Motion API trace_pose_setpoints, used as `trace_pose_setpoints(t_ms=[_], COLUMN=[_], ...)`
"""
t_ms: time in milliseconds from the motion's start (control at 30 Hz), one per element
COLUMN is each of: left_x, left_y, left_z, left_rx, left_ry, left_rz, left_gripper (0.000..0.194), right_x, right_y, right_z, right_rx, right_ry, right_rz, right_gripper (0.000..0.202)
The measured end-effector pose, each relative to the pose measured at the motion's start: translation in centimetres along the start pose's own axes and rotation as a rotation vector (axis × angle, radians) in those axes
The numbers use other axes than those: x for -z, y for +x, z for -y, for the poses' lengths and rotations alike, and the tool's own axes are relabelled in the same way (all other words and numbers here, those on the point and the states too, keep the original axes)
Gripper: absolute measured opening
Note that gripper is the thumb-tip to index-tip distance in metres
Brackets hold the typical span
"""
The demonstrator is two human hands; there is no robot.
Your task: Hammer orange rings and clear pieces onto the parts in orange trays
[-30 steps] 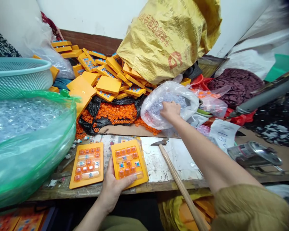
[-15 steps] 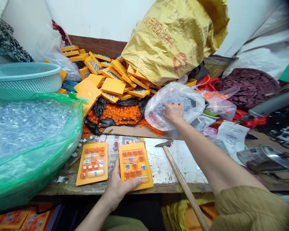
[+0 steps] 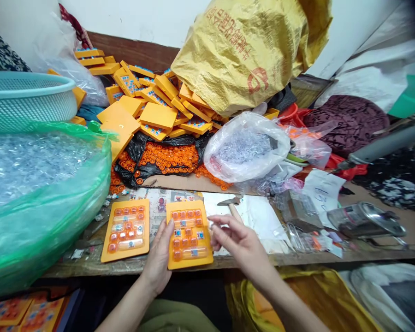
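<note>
My left hand [image 3: 160, 258] is closed on the left edge of a yellow-orange panel [image 3: 190, 233] fitted with orange caps and clear tube-shaped covers. Two square spots on that panel show small blue-and-white parts without a cap. Just off its right edge, my right hand [image 3: 242, 242] is pinched, thumb to fingertips; what lies between them is too small to make out. A second, similar panel [image 3: 125, 230] rests flat on the bench to the left. Behind my right hand lies a hammer [image 3: 230, 201], its wooden handle partly covered.
A green bag [image 3: 90, 198] of clear pieces bulges over the left side, below a blue basket [image 3: 31, 92]. Farther back are orange caps [image 3: 169, 159], a white bag [image 3: 244, 147] of clear pieces, and stacked yellow cases [image 3: 159, 115]. A metal-lidded jar [image 3: 363, 219] stands right.
My right hand has left the white bag of clear pieces and come down to the held panel's right edge. The left hand still grips the panel, its thumb now higher. The view has shifted slightly.
</note>
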State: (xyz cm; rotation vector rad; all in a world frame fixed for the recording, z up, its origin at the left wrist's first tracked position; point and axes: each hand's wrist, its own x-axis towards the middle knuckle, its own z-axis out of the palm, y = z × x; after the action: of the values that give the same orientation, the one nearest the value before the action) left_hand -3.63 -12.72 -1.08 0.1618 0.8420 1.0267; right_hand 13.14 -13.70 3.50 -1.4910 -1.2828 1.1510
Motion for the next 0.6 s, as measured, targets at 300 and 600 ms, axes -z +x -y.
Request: trace_pose_setpoints(t_ms=[300, 600], left_x=[0.5, 1.2], left_y=[-0.2, -0.3], left_z=[1.0, 1.8], left_rx=[-0.157, -0.273], left_ry=[0.134, 0.258], left_rz=[0.052, 0.099], left_gripper=[0.057, 0.058], right_x=[-3.5, -4.2], right_y=[-1.4, -1.5], right_z=[-4.3, -5.4], right_rx=[-0.050, -0.174], right_ry=[0.180, 0.432], right_rz=[-0.233, -0.132], right_gripper=[0.029, 0.048])
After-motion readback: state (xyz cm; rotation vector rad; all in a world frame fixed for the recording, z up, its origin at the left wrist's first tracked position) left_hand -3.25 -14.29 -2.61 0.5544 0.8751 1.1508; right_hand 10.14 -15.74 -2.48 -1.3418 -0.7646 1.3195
